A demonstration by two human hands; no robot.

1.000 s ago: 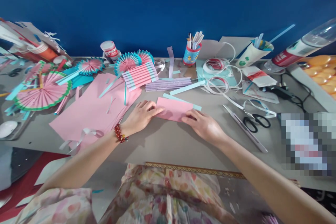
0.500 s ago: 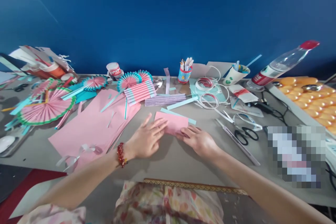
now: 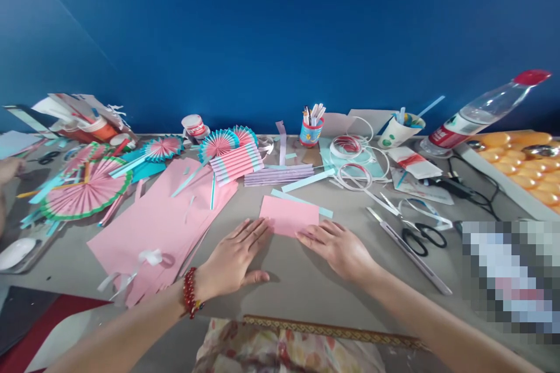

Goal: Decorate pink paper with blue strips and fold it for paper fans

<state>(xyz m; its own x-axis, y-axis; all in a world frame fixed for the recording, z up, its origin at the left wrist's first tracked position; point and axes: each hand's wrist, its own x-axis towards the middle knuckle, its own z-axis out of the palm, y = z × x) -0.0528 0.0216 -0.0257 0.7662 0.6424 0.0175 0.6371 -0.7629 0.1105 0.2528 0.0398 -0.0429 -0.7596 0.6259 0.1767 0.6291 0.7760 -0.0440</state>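
Note:
A small pink sheet of paper [image 3: 289,214] lies flat on the grey table in front of me. My left hand [image 3: 234,256] rests palm down with its fingertips at the sheet's lower left corner, fingers stretched out and thumb apart. At the lower right corner, the fingertips of my right hand [image 3: 343,247] lie on the edge, fingers extended. A light blue paper strip [image 3: 326,211] sticks out from behind the sheet. Beyond it lie purple pleated paper [image 3: 280,176] and another pale blue strip [image 3: 306,180].
Large pink sheets [image 3: 144,227] and pleated paper fans [image 3: 90,186] spread on the left. To the right lie scissors [image 3: 422,238], a craft knife [image 3: 411,253] and a coil of white cord [image 3: 350,148]. Behind are a pen cup [image 3: 311,133] and a bottle [image 3: 476,113]. Another person's hand [image 3: 9,172] shows far left.
My left hand has slid down and left to the sheet's corner, its fingers flatter and thumb spread. More of the pink sheet shows. A hand has appeared at the far left edge.

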